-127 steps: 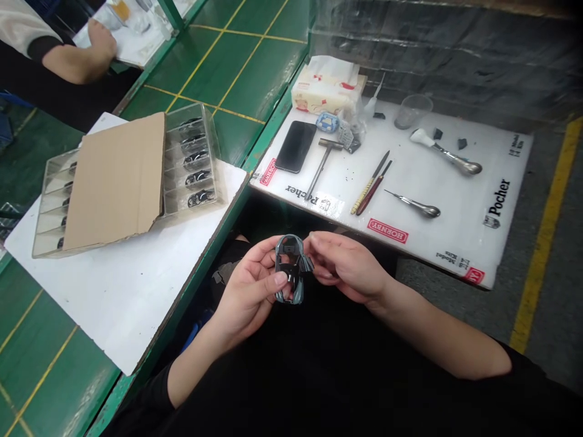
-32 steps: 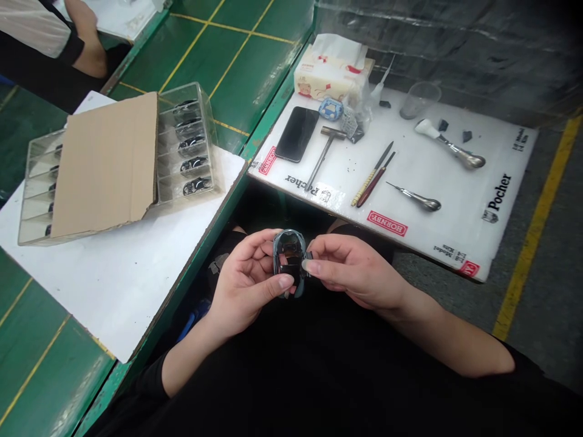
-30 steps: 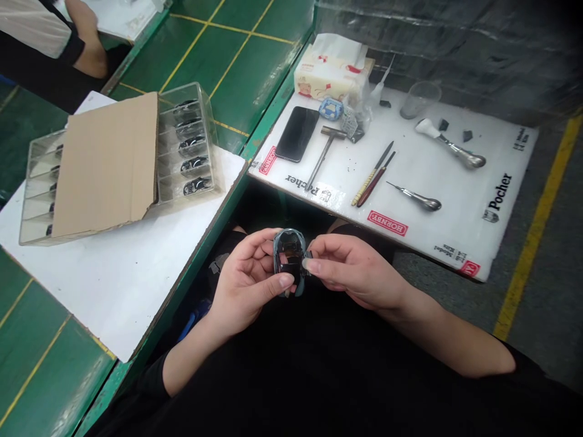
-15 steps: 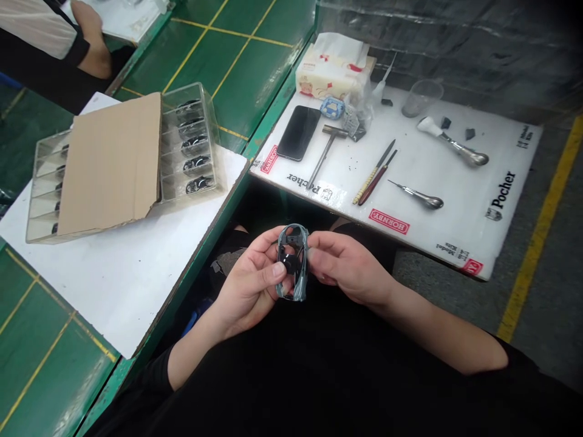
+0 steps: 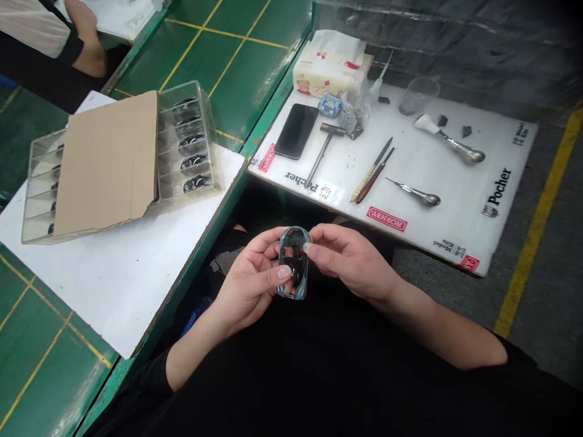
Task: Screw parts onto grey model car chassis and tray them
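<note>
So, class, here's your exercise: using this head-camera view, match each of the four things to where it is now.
Things:
1. Grey model car body
2. Cardboard sheet
3. Black smartphone
4. Clear cup

Places:
A. Lying over part of the clear compartment tray
B. Near the far edge of the white mat
C. On the mat, beside the hammer
D. Between the left hand and right hand

Right pairs: 1-D, 2-A, 3-C, 4-B.
</note>
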Tool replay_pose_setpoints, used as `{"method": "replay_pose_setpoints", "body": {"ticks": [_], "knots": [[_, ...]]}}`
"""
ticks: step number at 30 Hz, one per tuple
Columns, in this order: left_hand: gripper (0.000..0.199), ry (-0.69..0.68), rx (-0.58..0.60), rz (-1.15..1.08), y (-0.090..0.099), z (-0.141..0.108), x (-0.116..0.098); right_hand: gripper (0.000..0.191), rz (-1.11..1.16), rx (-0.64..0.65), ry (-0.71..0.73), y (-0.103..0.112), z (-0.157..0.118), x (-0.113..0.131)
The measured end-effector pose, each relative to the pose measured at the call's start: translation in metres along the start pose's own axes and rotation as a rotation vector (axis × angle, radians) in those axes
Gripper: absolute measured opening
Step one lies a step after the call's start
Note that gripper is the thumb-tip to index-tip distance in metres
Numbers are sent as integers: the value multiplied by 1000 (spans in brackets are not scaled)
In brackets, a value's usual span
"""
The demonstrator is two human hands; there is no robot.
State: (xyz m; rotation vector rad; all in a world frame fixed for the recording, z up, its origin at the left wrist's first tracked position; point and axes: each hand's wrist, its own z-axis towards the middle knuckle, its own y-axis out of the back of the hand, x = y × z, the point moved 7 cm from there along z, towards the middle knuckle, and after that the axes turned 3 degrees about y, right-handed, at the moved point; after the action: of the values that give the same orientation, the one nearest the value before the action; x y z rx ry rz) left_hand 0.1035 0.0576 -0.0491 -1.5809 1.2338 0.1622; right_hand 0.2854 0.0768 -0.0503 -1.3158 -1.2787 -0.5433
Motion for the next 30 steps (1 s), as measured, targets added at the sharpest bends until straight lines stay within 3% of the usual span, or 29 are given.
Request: {"method": "replay_pose_setpoints", "body": {"ticks": [6, 11, 16, 22, 27, 30], "knots": [[63, -59, 28, 108, 3, -5, -5, 58, -202, 18, -32, 5, -4, 10], [63, -39, 28, 105, 3, -5, -5, 67, -60, 79, -97, 2, -4, -1], [57, -7, -22, 46, 6, -2, -5, 55, -28, 33, -30, 2, -1, 0], [60, 61, -33, -37, 10, -1, -6, 56, -283, -91, 16, 11, -2, 1], [57, 53, -32, -27, 9, 1, -3, 48, -65, -20, 28, 1, 0, 2], [59, -10, -17, 109, 8, 0, -5, 47, -83, -19, 27, 0, -1, 5]]}}
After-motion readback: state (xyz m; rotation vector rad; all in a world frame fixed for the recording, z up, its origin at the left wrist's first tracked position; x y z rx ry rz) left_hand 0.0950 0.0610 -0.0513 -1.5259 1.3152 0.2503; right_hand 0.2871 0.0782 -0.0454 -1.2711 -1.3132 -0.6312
